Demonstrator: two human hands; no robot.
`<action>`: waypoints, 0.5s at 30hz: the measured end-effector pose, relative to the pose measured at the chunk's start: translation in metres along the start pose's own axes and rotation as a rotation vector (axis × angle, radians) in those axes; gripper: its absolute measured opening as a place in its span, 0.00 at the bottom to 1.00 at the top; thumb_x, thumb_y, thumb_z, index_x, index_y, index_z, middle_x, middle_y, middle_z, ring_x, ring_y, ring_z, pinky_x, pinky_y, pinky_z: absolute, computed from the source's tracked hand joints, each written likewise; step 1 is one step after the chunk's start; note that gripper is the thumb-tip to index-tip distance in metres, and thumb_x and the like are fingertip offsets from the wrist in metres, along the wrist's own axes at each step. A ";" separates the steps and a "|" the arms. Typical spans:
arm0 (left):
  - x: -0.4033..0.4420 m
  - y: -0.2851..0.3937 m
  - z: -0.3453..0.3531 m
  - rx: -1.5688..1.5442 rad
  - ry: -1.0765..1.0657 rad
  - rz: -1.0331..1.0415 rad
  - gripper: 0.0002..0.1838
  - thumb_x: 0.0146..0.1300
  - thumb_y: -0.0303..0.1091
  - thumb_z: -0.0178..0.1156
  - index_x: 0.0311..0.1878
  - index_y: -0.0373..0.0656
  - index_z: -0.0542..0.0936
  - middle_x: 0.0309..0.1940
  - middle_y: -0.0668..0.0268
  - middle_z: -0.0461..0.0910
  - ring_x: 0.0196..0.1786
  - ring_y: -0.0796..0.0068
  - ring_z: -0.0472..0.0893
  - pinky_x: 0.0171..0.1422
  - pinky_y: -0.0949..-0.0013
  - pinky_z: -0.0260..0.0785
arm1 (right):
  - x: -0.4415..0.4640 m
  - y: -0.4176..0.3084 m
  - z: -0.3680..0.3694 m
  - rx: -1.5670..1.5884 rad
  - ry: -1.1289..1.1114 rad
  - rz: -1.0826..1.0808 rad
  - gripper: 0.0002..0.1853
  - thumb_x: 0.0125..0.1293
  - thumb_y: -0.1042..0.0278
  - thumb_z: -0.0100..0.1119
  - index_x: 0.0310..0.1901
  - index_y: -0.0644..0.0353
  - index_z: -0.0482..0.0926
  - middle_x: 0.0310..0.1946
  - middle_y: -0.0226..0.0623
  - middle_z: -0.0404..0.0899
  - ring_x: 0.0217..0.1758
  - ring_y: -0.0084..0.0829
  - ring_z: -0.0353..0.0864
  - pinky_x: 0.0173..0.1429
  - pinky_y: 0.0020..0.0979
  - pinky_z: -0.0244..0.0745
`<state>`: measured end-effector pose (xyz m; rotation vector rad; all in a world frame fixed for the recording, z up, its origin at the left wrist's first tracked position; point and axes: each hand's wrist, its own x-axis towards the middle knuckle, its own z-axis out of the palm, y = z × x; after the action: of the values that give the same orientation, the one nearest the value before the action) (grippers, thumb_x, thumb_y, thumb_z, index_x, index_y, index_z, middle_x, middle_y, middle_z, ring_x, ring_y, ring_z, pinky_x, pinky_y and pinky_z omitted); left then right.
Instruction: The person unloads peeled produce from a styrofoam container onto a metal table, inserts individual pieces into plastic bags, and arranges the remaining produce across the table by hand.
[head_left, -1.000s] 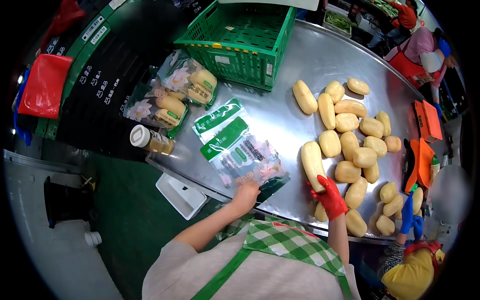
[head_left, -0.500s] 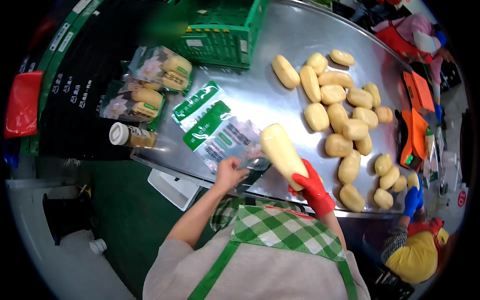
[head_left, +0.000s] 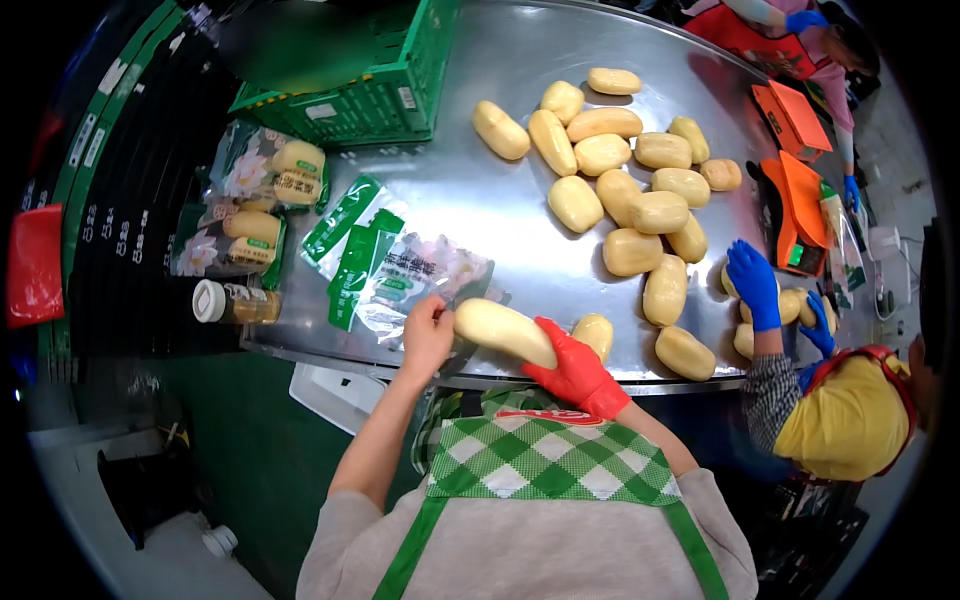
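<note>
My bare left hand [head_left: 428,335] pinches the near edge of a clear printed bag [head_left: 415,280] with a green band, lying on the metal table [head_left: 470,220]. In my right hand [head_left: 575,370], which wears a red glove, is a long pale peeled root [head_left: 503,332]. Its far end is beside my left fingers, at the bag's edge; whether it is inside the bag I cannot tell. Another green-banded bag [head_left: 342,222] lies partly under the first. A short root [head_left: 593,337] sits just behind my right hand.
Several roots [head_left: 620,190] lie to the right. Filled bags [head_left: 270,170], a lidded jar [head_left: 236,302] and a green crate [head_left: 360,110] are at the left. Orange scales [head_left: 800,215] stand at the right. A co-worker's blue-gloved hands [head_left: 755,285] touch roots; another person [head_left: 760,40] is beyond.
My right hand has carried the long root leftward to the bag's edge. My left hand has drawn that edge up. The co-worker's blue-gloved hands have reached in over the roots at the right.
</note>
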<state>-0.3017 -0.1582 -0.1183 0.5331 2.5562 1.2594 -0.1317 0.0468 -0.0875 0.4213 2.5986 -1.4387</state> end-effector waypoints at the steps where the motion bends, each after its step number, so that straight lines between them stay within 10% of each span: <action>1: -0.006 0.016 0.001 0.163 0.098 0.243 0.01 0.58 0.27 0.59 0.33 0.41 0.77 0.32 0.61 0.75 0.39 0.61 0.74 0.43 0.61 0.65 | -0.003 -0.005 0.000 -0.042 0.002 -0.001 0.42 0.58 0.53 0.69 0.71 0.59 0.61 0.57 0.59 0.76 0.60 0.53 0.78 0.62 0.42 0.74; 5: -0.021 0.046 0.011 0.365 0.120 0.405 0.07 0.60 0.26 0.57 0.41 0.42 0.80 0.39 0.60 0.74 0.45 0.55 0.74 0.49 0.55 0.64 | -0.008 0.010 0.005 0.119 0.059 0.057 0.36 0.60 0.52 0.68 0.66 0.62 0.66 0.50 0.53 0.80 0.48 0.46 0.84 0.50 0.39 0.80; 8: -0.025 0.033 0.025 0.309 0.153 0.443 0.09 0.60 0.23 0.57 0.44 0.39 0.80 0.38 0.58 0.74 0.43 0.55 0.75 0.47 0.56 0.68 | -0.007 -0.004 -0.019 0.921 -0.249 0.550 0.32 0.61 0.51 0.68 0.60 0.61 0.70 0.39 0.42 0.80 0.30 0.34 0.82 0.31 0.32 0.78; 11: -0.029 0.048 0.034 0.261 0.168 0.555 0.13 0.58 0.20 0.58 0.47 0.38 0.79 0.38 0.56 0.74 0.41 0.53 0.77 0.44 0.56 0.69 | -0.006 0.005 -0.002 1.247 -0.261 0.546 0.29 0.61 0.50 0.68 0.55 0.60 0.71 0.32 0.33 0.76 0.20 0.23 0.75 0.21 0.24 0.69; 15: -0.015 0.076 0.046 0.241 0.173 0.626 0.13 0.59 0.19 0.57 0.48 0.36 0.79 0.36 0.56 0.74 0.41 0.53 0.76 0.45 0.57 0.70 | -0.014 -0.022 -0.006 0.674 -0.064 0.410 0.37 0.64 0.49 0.66 0.67 0.60 0.63 0.40 0.43 0.81 0.28 0.31 0.81 0.31 0.30 0.77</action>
<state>-0.2547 -0.0895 -0.0838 1.4188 2.8105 1.2035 -0.1256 0.0384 -0.0629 0.8947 1.7603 -2.0647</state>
